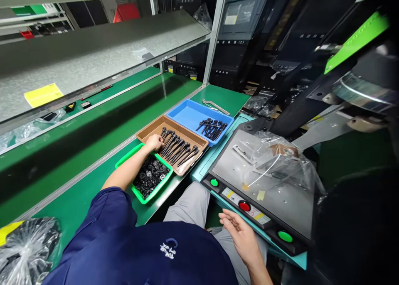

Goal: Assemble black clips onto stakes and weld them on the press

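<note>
My left hand (155, 143) reaches over the near left side of a brown tray (150, 130), its fingers pinched together beside a row of black thin tapered rods with thick heads (177, 146). What the pinch holds, if anything, is hidden. Just below that wrist stands a green bin (145, 200) full of small black parts (151, 175). My right hand (240, 234) hangs above my lap, near the front edge of a machine's control panel. Its fingers are loosely bent and apart from the thumb, with nothing visible in them.
A blue tray (183, 110) with more black rods adjoins the brown one. Behind it lies a metal wrench-like tool (215, 106). At right, the machine (232, 168) carries green buttons, a red button (245, 205) and clear plastic wrap. A plastic bag (31, 247) sits at lower left.
</note>
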### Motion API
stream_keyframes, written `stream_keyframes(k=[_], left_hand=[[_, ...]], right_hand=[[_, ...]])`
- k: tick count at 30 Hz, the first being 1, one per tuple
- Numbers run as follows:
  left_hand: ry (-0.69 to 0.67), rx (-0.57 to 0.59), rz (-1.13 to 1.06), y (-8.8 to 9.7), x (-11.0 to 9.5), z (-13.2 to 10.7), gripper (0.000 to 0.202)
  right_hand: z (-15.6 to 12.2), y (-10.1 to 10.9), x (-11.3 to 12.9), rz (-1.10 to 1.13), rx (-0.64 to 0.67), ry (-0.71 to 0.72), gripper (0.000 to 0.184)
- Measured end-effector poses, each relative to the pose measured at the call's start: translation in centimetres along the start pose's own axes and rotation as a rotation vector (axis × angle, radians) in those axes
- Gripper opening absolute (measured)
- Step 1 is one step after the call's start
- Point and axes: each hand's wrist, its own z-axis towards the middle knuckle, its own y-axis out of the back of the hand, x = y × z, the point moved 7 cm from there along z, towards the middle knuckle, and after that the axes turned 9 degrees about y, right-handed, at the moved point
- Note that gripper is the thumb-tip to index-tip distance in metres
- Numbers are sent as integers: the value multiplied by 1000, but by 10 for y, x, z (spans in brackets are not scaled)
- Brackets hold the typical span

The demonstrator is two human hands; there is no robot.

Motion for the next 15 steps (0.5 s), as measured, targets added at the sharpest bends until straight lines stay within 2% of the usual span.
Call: stream_keyframes(k=[5, 10, 12, 15], left_hand=[[54, 26, 115, -7, -5, 22, 11], [74, 42, 214, -7, -15, 22, 13], [61, 26, 250, -3, -20, 15, 17], [3, -49, 336, 9, -26, 3, 35]], right_hand=[[-4, -3, -8, -15, 40, -12, 64], [-13, -1, -4, -73, 65, 42, 60], [-21, 8, 2, -95, 27, 74, 56], [-44, 34, 15, -110, -102, 108, 51]])
